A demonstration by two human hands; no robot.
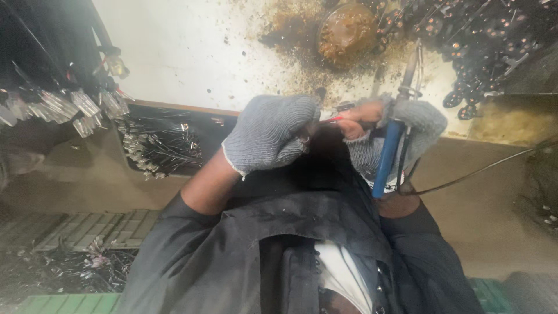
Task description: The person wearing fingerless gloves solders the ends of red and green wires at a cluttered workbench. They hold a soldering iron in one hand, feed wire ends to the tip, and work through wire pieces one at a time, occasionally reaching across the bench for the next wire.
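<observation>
While the right hand [401, 125], in a grey knit glove, clenched a blue-handled soldering iron [388, 148] standing near upright, tip toward the stained white bench [186, 52], the gloved left hand [270, 134] pinched a thin red wire [334, 119] beside it.

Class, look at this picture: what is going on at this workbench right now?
A person in grey knitted gloves works close to their body. The right hand grips a blue-handled soldering iron, its tip pointing away over a stained white bench. The left hand pinches a small red-tipped piece against the right-hand fingers. A round tin of brown flux-like paste sits beyond, with dark small parts heaped to the right and bundled wires in a tray to the left.
</observation>
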